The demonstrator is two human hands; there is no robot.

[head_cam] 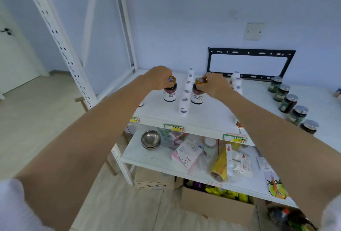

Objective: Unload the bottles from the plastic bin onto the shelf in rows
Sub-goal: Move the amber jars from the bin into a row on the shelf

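Gold-capped dark glass bottles, left (pixel 170 92) and right (pixel 197 94), held by left hand (pixel 160 77) and right hand (pixel 215 85) grips over the white shelf (pixel 212 116); next, seemingly, lower and release in rows.

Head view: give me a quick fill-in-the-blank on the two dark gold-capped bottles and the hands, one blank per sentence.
1. The left hand grips one dark gold-capped bottle by its ____.
2. The right hand holds a second bottle of the ____ kind.
3. Between the two stands a row of small ____ bottles.
4. The glass jars with silver lids line the white top shelf on the ____ side.

Missing words: cap; same; white; right
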